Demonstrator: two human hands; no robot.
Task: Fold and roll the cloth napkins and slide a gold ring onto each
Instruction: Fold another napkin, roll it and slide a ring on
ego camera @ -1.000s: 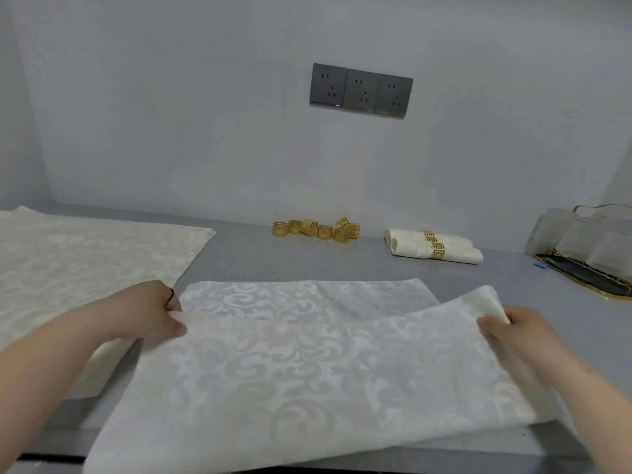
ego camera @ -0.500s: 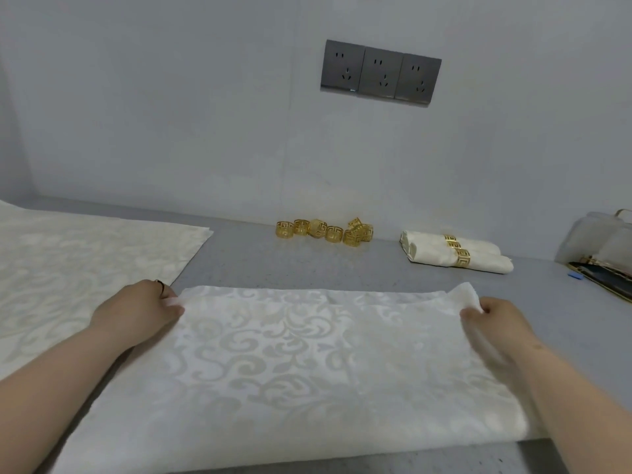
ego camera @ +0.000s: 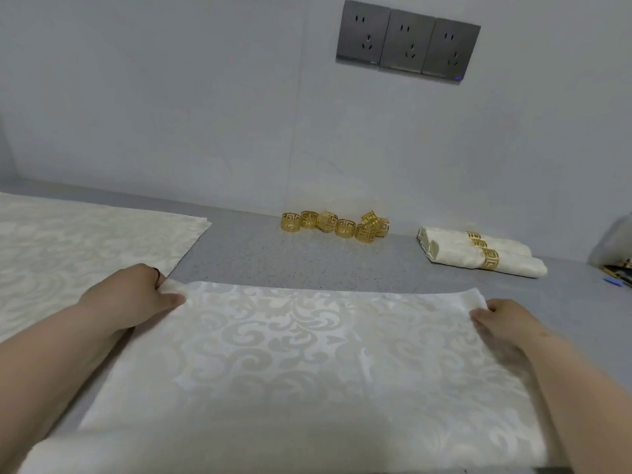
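A white damask napkin (ego camera: 307,364) lies folded in half on the grey counter in front of me. My left hand (ego camera: 133,299) pinches its far left corner, thumb on top. My right hand (ego camera: 502,323) holds the far right corner the same way. Both corners rest down on the cloth's far edge. Several gold rings (ego camera: 337,225) sit in a loose row by the wall. To their right lie rolled napkins (ego camera: 478,251), each wearing a gold ring.
A stack of flat napkins (ego camera: 68,248) covers the counter (ego camera: 273,258) at the left. A gold-rimmed tray (ego camera: 619,268) shows at the right edge. A bank of three wall sockets (ego camera: 407,41) hangs above the rings.
Both hands carried the napkin's near edge forward and laid it down on the far edge, closing the fold. The view has moved closer to the counter.
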